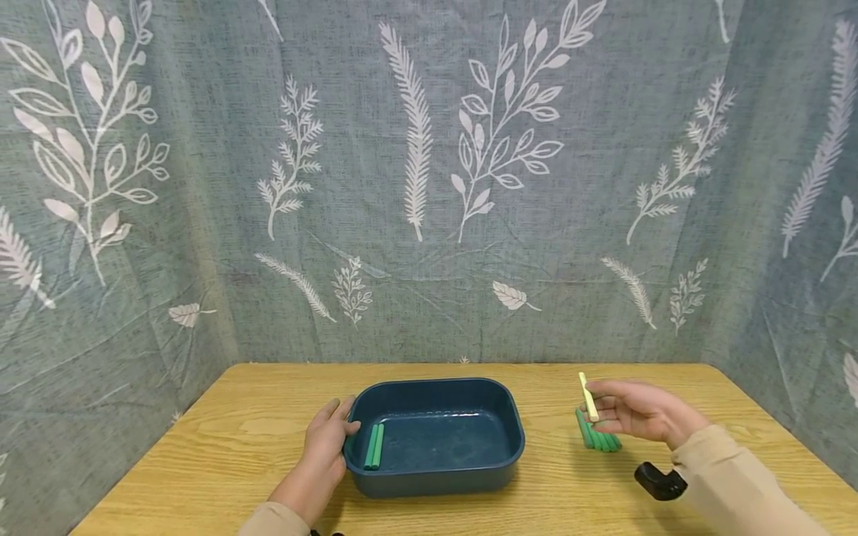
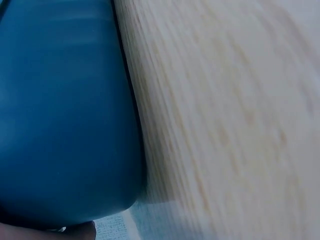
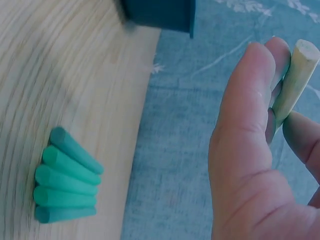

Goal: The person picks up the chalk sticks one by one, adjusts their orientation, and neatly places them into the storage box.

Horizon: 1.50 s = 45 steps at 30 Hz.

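Note:
My left hand [image 1: 325, 441] grips the left end of a dark blue dish [image 1: 436, 484], its thumb at the rim. Two green chalk sticks [image 1: 375, 447] lie side by side inside, near the dish's left wall. To the right, my right hand [image 1: 635, 411] pinches a pale yellow chalk stick [image 1: 589, 399] between thumb and fingers, raised above the table. Below that hand, several green chalk sticks [image 3: 67, 178] lie in a row on the table. The left wrist view shows mostly the dish's outer wall [image 2: 65, 110] and a bit of finger.
The wooden table [image 1: 255, 424] ends at a leaf-patterned cloth [image 1: 429, 313] that hangs behind and at both sides. A black device part [image 1: 660, 482] shows by the right wrist.

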Each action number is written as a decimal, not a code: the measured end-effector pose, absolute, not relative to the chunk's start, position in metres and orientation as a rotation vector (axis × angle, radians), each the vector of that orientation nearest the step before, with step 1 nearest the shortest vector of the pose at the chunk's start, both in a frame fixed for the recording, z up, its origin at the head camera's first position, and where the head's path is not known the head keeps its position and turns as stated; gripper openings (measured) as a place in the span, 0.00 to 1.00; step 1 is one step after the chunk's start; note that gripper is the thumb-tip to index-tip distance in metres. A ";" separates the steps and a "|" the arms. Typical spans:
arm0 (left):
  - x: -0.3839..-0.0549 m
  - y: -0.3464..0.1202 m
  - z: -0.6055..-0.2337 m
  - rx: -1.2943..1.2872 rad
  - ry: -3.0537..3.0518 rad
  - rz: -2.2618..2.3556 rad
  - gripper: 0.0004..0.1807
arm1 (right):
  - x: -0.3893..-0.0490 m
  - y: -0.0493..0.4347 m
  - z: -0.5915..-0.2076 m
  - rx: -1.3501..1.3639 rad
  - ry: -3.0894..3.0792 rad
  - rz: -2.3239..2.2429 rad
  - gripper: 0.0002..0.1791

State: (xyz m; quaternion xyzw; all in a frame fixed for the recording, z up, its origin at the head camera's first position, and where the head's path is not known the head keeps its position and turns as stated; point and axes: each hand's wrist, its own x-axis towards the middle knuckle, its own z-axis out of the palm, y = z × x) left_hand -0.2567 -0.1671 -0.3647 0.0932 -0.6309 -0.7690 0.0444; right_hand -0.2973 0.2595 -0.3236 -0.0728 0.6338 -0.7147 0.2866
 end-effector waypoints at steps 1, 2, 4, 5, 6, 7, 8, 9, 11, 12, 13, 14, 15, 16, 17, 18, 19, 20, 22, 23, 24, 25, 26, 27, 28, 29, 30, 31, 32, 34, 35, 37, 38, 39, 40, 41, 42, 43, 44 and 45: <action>-0.257 -0.167 -0.365 0.283 -1.930 -2.350 0.39 | -0.297 0.258 -0.323 -0.203 1.691 -1.905 0.08; -0.257 -0.167 -0.365 0.281 -1.933 -2.350 0.39 | -0.296 0.256 -0.323 -0.210 1.691 -1.900 0.08; -0.256 -0.167 -0.364 0.278 -1.935 -2.350 0.39 | -0.296 0.252 -0.323 -0.226 1.702 -1.878 0.09; -0.256 -0.167 -0.364 0.278 -1.937 -2.348 0.39 | -0.296 0.249 -0.322 -0.236 1.711 -1.864 0.09; -0.256 -0.167 -0.364 0.278 -1.937 -2.348 0.39 | -0.296 0.247 -0.322 -0.243 1.721 -1.855 0.10; -0.256 -0.167 -0.364 0.277 -1.938 -2.348 0.39 | -0.296 0.244 -0.321 -0.240 1.720 -1.851 0.10; -0.256 -0.167 -0.364 0.276 -1.937 -2.347 0.39 | -0.297 0.240 -0.320 -0.243 1.722 -1.845 0.11; -0.256 -0.168 -0.364 0.276 -1.938 -2.345 0.39 | -0.297 0.237 -0.319 -0.249 1.724 -1.839 0.11; -0.256 -0.168 -0.364 0.278 -1.938 -2.343 0.39 | -0.296 0.231 -0.317 -0.250 1.718 -1.836 0.12; -0.256 -0.167 -0.364 0.279 -1.936 -2.343 0.39 | -0.296 0.228 -0.315 -0.248 1.713 -1.836 0.12; -0.256 -0.167 -0.364 0.280 -1.935 -2.344 0.39 | -0.296 0.225 -0.314 -0.248 1.711 -1.835 0.12; -0.256 -0.167 -0.364 0.282 -1.936 -2.343 0.39 | -0.296 0.222 -0.314 -0.249 1.714 -1.833 0.12; -0.256 -0.167 -0.364 0.283 -1.934 -2.344 0.39 | -0.296 0.219 -0.313 -0.244 1.715 -1.834 0.12; -0.256 -0.167 -0.365 0.286 -1.931 -2.348 0.39 | -0.296 0.215 -0.313 -0.239 1.715 -1.835 0.12; -0.256 -0.167 -0.365 0.288 -1.930 -2.349 0.39 | -0.296 0.212 -0.313 -0.241 1.715 -1.835 0.12; -0.256 -0.167 -0.365 0.289 -1.929 -2.351 0.39 | -0.296 0.209 -0.313 -0.241 1.716 -1.835 0.12; -0.256 -0.167 -0.366 0.290 -1.930 -2.351 0.39 | -0.296 0.206 -0.313 -0.243 1.719 -1.836 0.11; -0.256 -0.167 -0.366 0.291 -1.930 -2.351 0.39 | -0.297 0.204 -0.313 -0.244 1.721 -1.838 0.11; -0.256 -0.167 -0.367 0.290 -1.930 -2.350 0.39 | -0.298 0.199 -0.313 -0.255 1.725 -1.837 0.11; -0.257 -0.167 -0.367 0.288 -1.933 -2.347 0.39 | -0.299 0.197 -0.314 -0.258 1.726 -1.836 0.10; -0.256 -0.167 -0.367 0.286 -1.936 -2.345 0.39 | -0.299 0.195 -0.314 -0.259 1.731 -1.834 0.10; -0.256 -0.167 -0.367 0.283 -1.939 -2.341 0.39 | -0.300 0.193 -0.314 -0.259 1.732 -1.833 0.10; -0.256 -0.168 -0.367 0.283 -1.940 -2.340 0.39 | -0.301 0.192 -0.314 -0.258 1.732 -1.833 0.10; -0.256 -0.168 -0.367 0.282 -1.943 -2.338 0.39 | -0.301 0.190 -0.313 -0.256 1.731 -1.832 0.10; -0.256 -0.168 -0.367 0.282 -1.946 -2.336 0.39 | -0.302 0.188 -0.313 -0.253 1.732 -1.831 0.10; -0.256 -0.168 -0.366 0.281 -1.946 -2.336 0.39 | -0.303 0.185 -0.313 -0.250 1.733 -1.831 0.10; -0.257 -0.168 -0.366 0.280 -1.945 -2.338 0.39 | -0.303 0.183 -0.313 -0.245 1.736 -1.830 0.10; -0.257 -0.168 -0.366 0.280 -1.946 -2.337 0.39 | -0.304 0.180 -0.312 -0.239 1.740 -1.830 0.10; -0.257 -0.168 -0.365 0.280 -1.944 -2.340 0.39 | -0.305 0.178 -0.312 -0.234 1.744 -1.831 0.10; -0.257 -0.167 -0.364 0.276 -1.939 -2.347 0.40 | -0.306 0.173 -0.312 -0.219 1.756 -1.831 0.09; -0.257 -0.167 -0.364 0.274 -1.938 -2.350 0.40 | -0.306 0.170 -0.312 -0.213 1.763 -1.829 0.09; -0.257 -0.167 -0.364 0.275 -1.940 -2.353 0.40 | -0.307 0.164 -0.312 -0.194 1.773 -1.826 0.09; -0.257 -0.167 -0.364 0.275 -1.938 -2.357 0.40 | -0.307 0.162 -0.312 -0.184 1.777 -1.826 0.09; -0.257 -0.167 -0.364 0.279 -1.940 -2.356 0.40 | -0.307 0.159 -0.312 -0.176 1.783 -1.822 0.10; -0.257 -0.167 -0.364 0.281 -1.940 -2.356 0.40 | -0.307 0.157 -0.312 -0.168 1.791 -1.816 0.11; -0.257 -0.167 -0.365 0.285 -1.940 -2.357 0.40 | -0.307 0.154 -0.312 -0.163 1.799 -1.808 0.12; -0.257 -0.167 -0.365 0.289 -1.939 -2.356 0.40 | -0.307 0.151 -0.312 -0.156 1.807 -1.803 0.14; -0.257 -0.167 -0.364 0.294 -1.940 -2.355 0.40 | -0.308 0.149 -0.311 -0.150 1.815 -1.797 0.15; -0.257 -0.167 -0.364 0.301 -1.941 -2.351 0.40 | -0.308 0.147 -0.311 -0.145 1.827 -1.789 0.16; -0.257 -0.168 -0.364 0.306 -1.942 -2.348 0.40 | -0.308 0.144 -0.310 -0.141 1.838 -1.780 0.17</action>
